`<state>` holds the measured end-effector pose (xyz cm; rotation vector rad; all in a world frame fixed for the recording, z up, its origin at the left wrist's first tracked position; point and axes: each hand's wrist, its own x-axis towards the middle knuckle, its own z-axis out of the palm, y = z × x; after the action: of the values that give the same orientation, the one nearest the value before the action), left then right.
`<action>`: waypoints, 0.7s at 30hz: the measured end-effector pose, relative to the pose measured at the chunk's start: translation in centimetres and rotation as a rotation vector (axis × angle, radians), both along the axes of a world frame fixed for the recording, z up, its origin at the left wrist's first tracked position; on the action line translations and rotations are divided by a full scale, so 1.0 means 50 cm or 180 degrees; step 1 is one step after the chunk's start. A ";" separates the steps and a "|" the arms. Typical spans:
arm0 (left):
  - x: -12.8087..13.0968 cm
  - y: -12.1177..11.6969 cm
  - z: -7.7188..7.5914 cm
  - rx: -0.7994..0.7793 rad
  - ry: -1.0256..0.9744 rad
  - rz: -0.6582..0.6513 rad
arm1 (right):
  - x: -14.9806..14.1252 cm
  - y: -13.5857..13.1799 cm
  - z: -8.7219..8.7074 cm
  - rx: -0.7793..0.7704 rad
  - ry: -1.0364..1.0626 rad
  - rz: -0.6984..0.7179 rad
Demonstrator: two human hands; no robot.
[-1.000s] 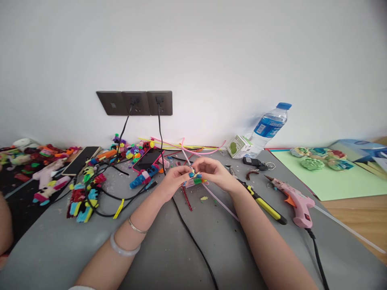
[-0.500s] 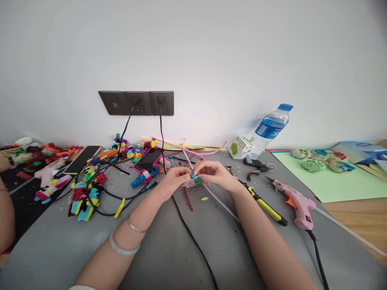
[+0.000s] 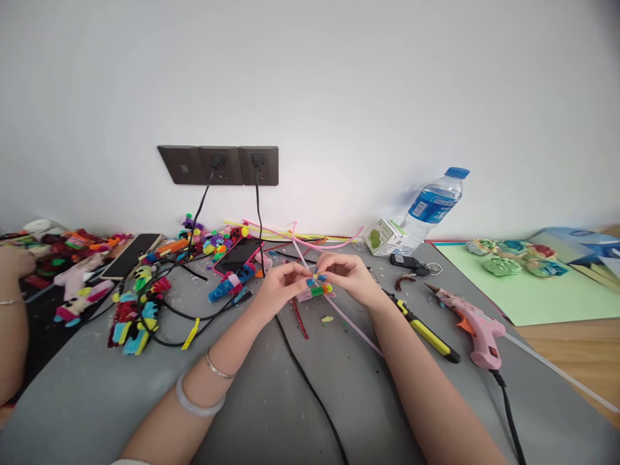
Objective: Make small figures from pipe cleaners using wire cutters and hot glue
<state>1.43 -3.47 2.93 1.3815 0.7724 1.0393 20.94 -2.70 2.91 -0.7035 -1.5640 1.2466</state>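
My left hand (image 3: 285, 284) and my right hand (image 3: 346, 278) meet above the middle of the table, fingertips almost touching. Both are closed in a pinch around a small pale yellow piece (image 3: 316, 277), mostly hidden by the fingers; its kind cannot be made out. Just beneath the fingertips lies a fuzzy pink, green and orange pipe-cleaner piece (image 3: 317, 292). A long pale pink strip (image 3: 356, 328) runs diagonally under my hands. A red pipe cleaner (image 3: 299, 318) and a small yellow scrap (image 3: 327, 319) lie on the grey table in front of them.
Pliers (image 3: 429, 332), a pink glue gun (image 3: 477, 326), a key fob (image 3: 405, 261), a carton (image 3: 382, 237) and a water bottle (image 3: 433, 206) stand or lie right. Pipe-cleaner figures (image 3: 135, 316), a phone (image 3: 133, 256) and black cables (image 3: 310, 381) lie left. Another person's arm (image 3: 12, 323) is far left.
My fingertips have shifted slightly right and parted a little, showing more of the pipe-cleaner piece below. The other person's arm has reached farther into view toward the pile at left.
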 end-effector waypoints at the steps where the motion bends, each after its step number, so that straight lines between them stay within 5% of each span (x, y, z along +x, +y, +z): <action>1: 0.001 -0.001 0.001 0.0196 0.0075 0.0115 | 0.000 0.000 0.001 -0.0009 0.0006 -0.0032; 7: 0.007 -0.012 0.004 0.1005 0.0327 0.0655 | -0.001 -0.005 0.004 -0.0089 -0.0091 0.0053; 21: 0.007 -0.011 -0.008 0.1143 0.0284 0.0879 | -0.002 0.010 -0.009 0.0361 -0.0019 -0.0064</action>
<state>1.76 -4.03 2.55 1.6660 0.8900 1.3898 20.85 -2.22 2.48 -0.6492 -1.6153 1.1324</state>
